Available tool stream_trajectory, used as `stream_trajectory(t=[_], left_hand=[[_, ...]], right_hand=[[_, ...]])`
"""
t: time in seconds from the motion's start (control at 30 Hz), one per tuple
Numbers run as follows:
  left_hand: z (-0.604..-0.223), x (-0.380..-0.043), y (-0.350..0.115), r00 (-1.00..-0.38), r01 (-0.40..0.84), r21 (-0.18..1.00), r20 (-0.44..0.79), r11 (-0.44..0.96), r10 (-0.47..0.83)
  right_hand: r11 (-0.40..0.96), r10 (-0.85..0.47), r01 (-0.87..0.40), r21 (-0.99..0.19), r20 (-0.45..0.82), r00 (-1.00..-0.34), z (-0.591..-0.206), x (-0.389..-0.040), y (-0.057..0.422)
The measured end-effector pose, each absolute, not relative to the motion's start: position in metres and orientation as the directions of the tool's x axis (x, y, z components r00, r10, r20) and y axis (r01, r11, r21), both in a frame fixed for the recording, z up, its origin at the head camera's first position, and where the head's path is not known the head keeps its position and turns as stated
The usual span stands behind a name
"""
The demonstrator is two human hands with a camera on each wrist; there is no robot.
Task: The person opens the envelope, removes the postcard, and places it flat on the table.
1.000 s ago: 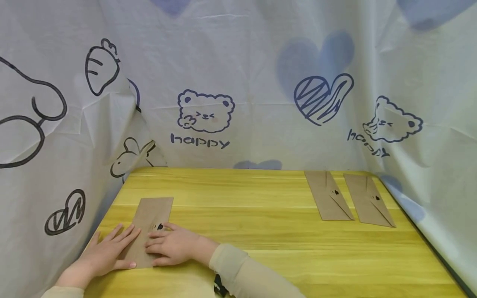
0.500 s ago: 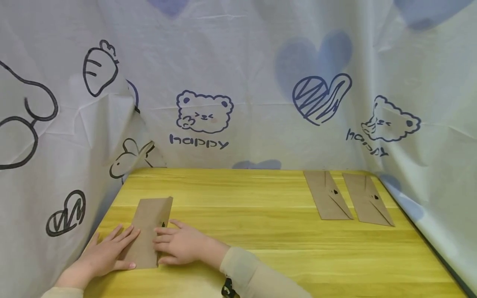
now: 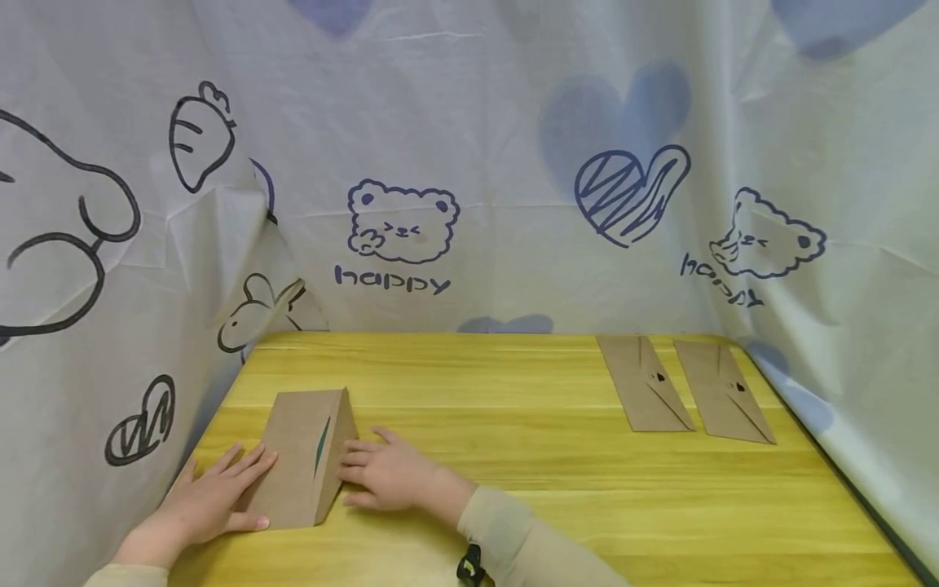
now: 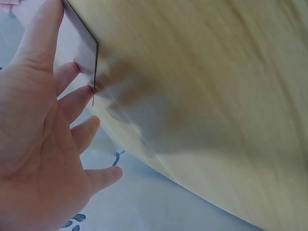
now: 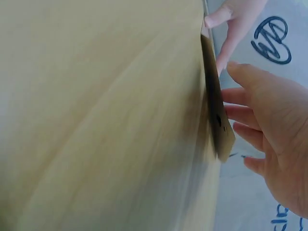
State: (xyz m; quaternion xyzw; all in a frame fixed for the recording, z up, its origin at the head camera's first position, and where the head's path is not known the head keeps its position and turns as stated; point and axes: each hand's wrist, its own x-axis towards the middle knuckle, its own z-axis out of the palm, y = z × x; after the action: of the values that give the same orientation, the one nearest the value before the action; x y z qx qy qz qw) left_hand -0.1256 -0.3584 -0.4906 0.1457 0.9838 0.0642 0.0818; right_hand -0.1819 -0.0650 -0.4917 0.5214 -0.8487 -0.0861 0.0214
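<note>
A brown paper envelope (image 3: pixel 289 444) lies at the left of the table. Its right-hand flap (image 3: pixel 340 448) stands raised at a slant, and a narrow strip of green shows in a slit beside the fold. My left hand (image 3: pixel 205 499) rests on the envelope's left edge with fingers spread. At the flap's outer side, the fingertips of my right hand (image 3: pixel 399 473) touch the paper. In the right wrist view a small dark mark shows on the flap (image 5: pixel 215 113), and the right fingers reach behind it without curling round.
Two more brown envelopes, one (image 3: pixel 645 387) and another (image 3: pixel 722 395), lie side by side at the table's back right. The wood-grain table (image 3: pixel 506 473) meets a white cloth (image 3: pixel 499 139) with printed drawings at its back and sides.
My right hand has moved right, and the envelope's flap has lifted from lying flat to standing up, baring the green strip. My left hand has stayed in place.
</note>
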Motion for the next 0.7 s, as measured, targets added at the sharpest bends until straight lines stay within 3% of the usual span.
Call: stream_trajectory(t=[0.7], left_hand=[[-0.487, -0.13, -0.357, -0.944, 0.26, 0.21, -0.148, 0.942, 0.294]], right_hand=[[0.582, -0.811, -0.806, -0.11, -0.148, -0.566, -0.503, -0.196, -0.07]])
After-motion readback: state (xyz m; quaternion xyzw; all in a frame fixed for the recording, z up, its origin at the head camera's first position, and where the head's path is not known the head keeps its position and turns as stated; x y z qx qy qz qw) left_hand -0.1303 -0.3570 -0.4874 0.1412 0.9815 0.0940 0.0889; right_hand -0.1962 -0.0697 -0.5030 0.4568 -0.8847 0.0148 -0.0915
